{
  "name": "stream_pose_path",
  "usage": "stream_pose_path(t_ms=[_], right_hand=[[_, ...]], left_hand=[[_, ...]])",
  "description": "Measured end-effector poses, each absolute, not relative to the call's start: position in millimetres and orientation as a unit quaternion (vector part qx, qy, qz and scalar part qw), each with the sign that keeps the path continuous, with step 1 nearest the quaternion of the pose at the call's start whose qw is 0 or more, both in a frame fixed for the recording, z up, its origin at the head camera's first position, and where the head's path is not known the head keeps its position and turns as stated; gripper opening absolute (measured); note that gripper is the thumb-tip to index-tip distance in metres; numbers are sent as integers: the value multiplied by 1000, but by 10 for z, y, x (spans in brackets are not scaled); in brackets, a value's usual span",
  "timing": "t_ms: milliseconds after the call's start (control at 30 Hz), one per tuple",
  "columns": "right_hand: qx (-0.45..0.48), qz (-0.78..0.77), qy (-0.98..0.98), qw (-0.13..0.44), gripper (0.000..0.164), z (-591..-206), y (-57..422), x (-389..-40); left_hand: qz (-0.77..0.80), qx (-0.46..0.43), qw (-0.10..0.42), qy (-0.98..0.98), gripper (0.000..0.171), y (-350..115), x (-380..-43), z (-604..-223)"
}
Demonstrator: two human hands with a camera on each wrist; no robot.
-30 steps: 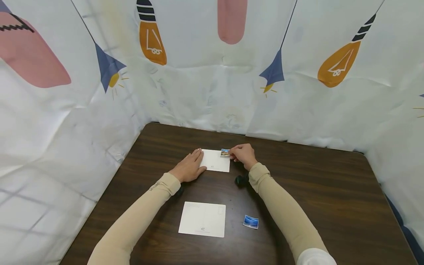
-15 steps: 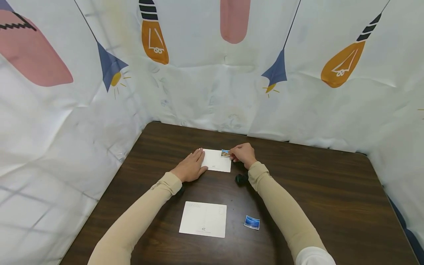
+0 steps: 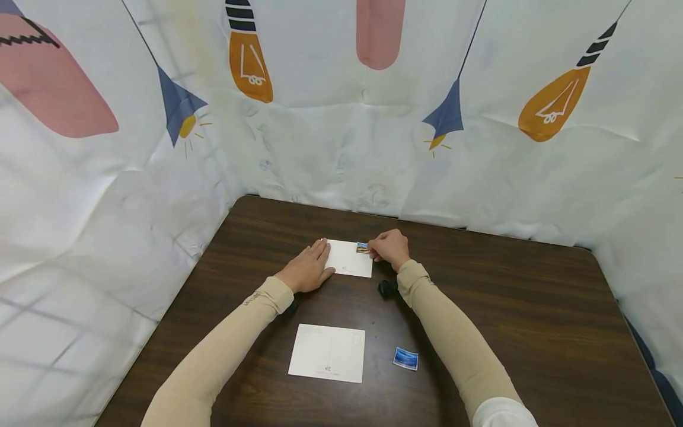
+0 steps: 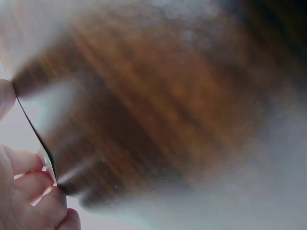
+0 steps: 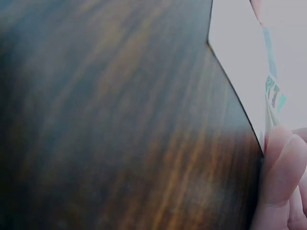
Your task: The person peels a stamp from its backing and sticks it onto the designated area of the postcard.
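Flat on the table lies a white postcard, and my left hand rests on its left edge with the fingers extended. At the card's upper right corner my right hand pinches a small picture stamp between thumb and fingers. In the right wrist view the stamp tilts up from the card near the fingertips. The left wrist view shows the left fingers at the card's edge.
Closer to the person, a second white postcard lies on the dark wooden table. Right of it sits a blue picture stamp. A printed white curtain stands behind the table's far edge.
The right hand has shifted very slightly left, still pinching the stamp at the card's corner. The left hand has stayed on the card, and the view has shifted a little.
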State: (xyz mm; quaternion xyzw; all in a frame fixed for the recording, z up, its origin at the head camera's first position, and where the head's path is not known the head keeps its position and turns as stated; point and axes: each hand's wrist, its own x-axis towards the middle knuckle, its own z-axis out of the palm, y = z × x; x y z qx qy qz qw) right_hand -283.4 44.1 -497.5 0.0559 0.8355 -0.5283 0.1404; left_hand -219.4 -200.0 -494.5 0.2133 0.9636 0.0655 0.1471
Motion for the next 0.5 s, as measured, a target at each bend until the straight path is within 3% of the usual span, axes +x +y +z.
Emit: stream_pose_path(t_ms=[500], right_hand=[[52, -523, 839, 140, 20, -5020, 438, -2877]], left_hand=[[66, 215, 140, 964, 72, -1993, -2178, -4914]])
